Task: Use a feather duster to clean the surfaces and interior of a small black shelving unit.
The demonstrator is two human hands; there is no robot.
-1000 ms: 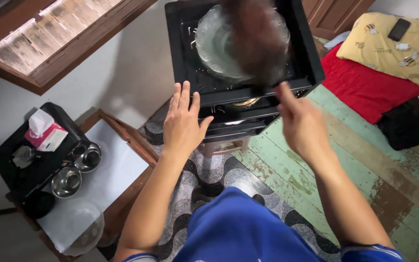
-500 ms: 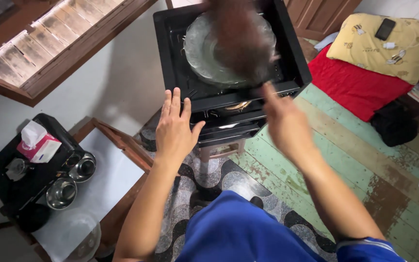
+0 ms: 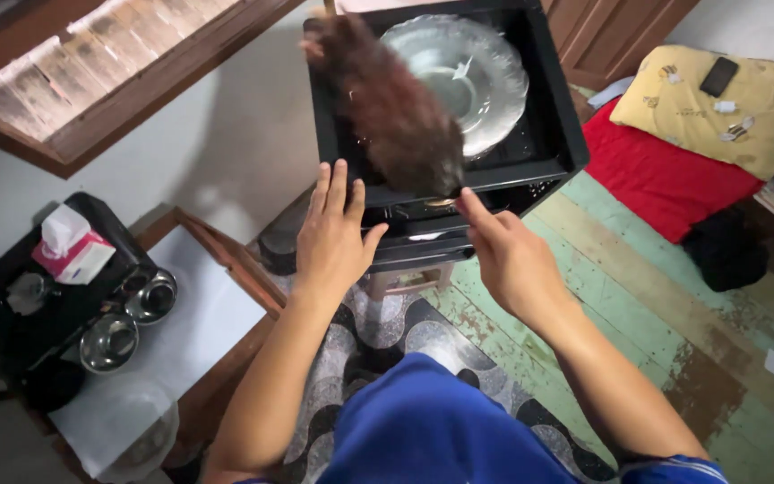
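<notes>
Steadying the black tray [image 3: 548, 134], the left hand [image 3: 333, 233] is laid flat, fingers open. A brown feather duster [image 3: 396, 108] is gripped by the closed right hand [image 3: 508, 255], its head held over the tray beside the glass plate [image 3: 477, 63], seemingly for sweeping.

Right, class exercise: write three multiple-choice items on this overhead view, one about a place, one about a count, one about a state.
1. Where does the left hand rest?
A. on the black tray's near edge
B. on the yellow pillow
C. on the tissue box

2. How many steel bowls sit on the low table at the left?
A. one
B. two
C. four

3. What is the right hand doing?
A. lying flat and empty
B. gripping the brown feather duster by its handle
C. lifting the glass plate

Answers:
1 A: its fingers lie on the tray's front rim.
2 B: two shiny bowls sit side by side beside the dark box.
3 B: the duster's handle end meets its closed fingers, brush over the tray.
</notes>
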